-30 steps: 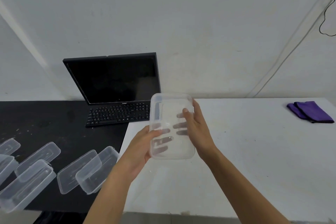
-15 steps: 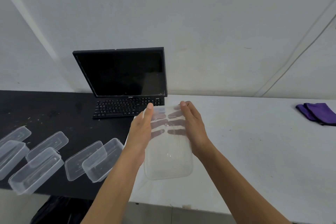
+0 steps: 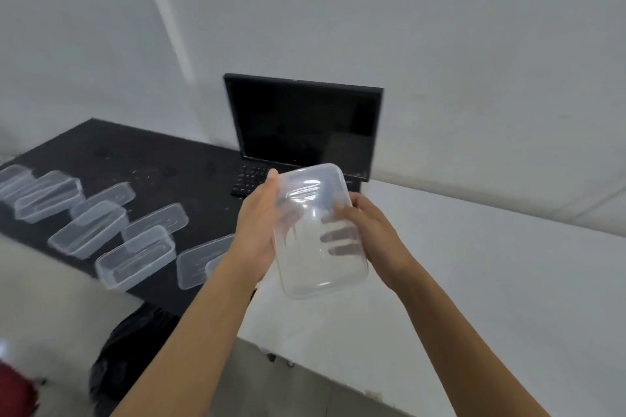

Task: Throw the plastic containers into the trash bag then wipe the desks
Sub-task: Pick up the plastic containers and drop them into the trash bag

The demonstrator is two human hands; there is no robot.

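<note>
Both hands hold a clear plastic container up in the air above the seam between the two desks. My left hand grips its left edge, thumb on the front. My right hand grips its right side, fingers showing through the plastic from behind. Several more clear containers and lids lie on the black desk at the left. A black trash bag sits on the floor under the black desk's front edge. The white desk spreads to the right.
A black monitor stands against the wall with a black keyboard in front of it, both behind the held container. A dark red object shows at the bottom left corner.
The view has swung left, bringing more of the black desk and the trash bag into sight; the purple cloth has left the frame. The container stays in both hands, now tilted.
</note>
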